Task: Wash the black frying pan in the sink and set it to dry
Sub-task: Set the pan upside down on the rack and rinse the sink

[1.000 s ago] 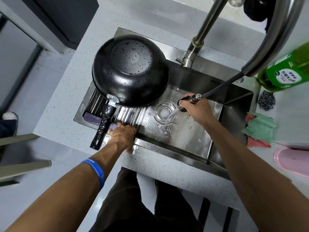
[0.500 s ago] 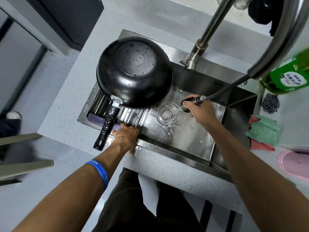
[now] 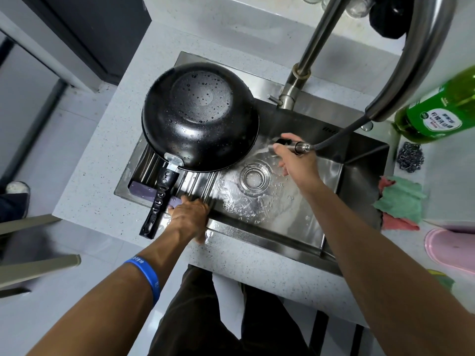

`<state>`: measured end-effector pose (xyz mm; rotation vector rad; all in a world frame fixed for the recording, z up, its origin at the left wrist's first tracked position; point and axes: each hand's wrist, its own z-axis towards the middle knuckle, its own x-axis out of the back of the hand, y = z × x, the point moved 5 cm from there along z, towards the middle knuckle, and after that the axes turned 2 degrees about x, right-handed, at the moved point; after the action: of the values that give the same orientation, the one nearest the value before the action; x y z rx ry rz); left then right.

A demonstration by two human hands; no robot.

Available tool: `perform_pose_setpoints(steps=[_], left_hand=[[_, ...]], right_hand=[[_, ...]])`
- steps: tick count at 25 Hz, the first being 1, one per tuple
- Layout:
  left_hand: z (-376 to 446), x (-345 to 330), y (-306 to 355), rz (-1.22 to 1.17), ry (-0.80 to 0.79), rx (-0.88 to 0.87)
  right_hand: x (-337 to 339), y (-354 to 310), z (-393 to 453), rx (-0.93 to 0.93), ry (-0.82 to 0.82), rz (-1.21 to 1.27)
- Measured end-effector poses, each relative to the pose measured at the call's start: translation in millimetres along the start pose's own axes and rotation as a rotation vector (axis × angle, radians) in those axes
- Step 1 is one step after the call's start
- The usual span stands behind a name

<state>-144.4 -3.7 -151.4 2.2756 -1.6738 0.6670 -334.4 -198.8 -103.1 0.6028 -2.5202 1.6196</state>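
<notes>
The black frying pan [image 3: 199,116] lies upside down on the ribbed drain rack [image 3: 195,182] at the left of the steel sink [image 3: 270,242], wet with drops, its handle [image 3: 160,201] pointing toward me over the sink's front edge. My left hand [image 3: 191,214] rests on the front rim just right of the handle, fingers curled over the edge, holding nothing. My right hand [image 3: 295,158] grips the pull-out spray head [image 3: 290,145] over the basin, behind the drain [image 3: 254,179]. Water sprays leftward toward the pan's rim.
The faucet neck [image 3: 308,57] rises behind the sink, its hose arcing to the spray head. On the right counter stand a green detergent bottle [image 3: 442,111], a steel scourer [image 3: 410,156], green and red cloths [image 3: 401,204] and a pink dish [image 3: 449,249]. A purple sponge [image 3: 142,191] lies under the handle.
My right hand has lifted the spray head from over the drain toward the back of the basin and turned it at the pan. My left hand stays on the rim.
</notes>
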Motion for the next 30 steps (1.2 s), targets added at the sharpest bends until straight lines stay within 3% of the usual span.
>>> perform_pose_setpoints(steps=[3,6,11,18,22,24,27,30], left_hand=[[-3.8,3.4,0.7,0.015,0.011,-0.010],[-2.3,3.1,1.7,0.011,0.023,-0.012],[3.2,1.8,0.3,0.040,0.034,-0.011],[1.6,4.0,1.5,0.027,0.035,-0.012],[0.4,3.3,0.0,-0.021,0.028,0.000],[-0.9,4.5,0.9,-0.030,0.032,0.001],[-5.3,6.4,1.8,-0.044,0.037,-0.004],[-7.6,6.6,0.6,-0.059,0.064,-0.009]], right_hand=[[35.3,12.4,14.5,-0.001,0.193,0.076],[64.1,18.7,23.4,0.061,0.226,-0.033],[103.1,-0.4,28.9,0.158,0.243,-0.597],[134.0,-11.8,15.1,-0.078,0.108,-1.208],[111.8,1.8,-1.8,-0.134,-0.076,-1.202],[90.2,8.8,-15.0,-0.109,-0.150,-1.065],[44.2,17.8,-28.2,-0.062,-0.186,-0.836],[28.0,14.1,-25.9,-0.067,-0.225,-0.801]])
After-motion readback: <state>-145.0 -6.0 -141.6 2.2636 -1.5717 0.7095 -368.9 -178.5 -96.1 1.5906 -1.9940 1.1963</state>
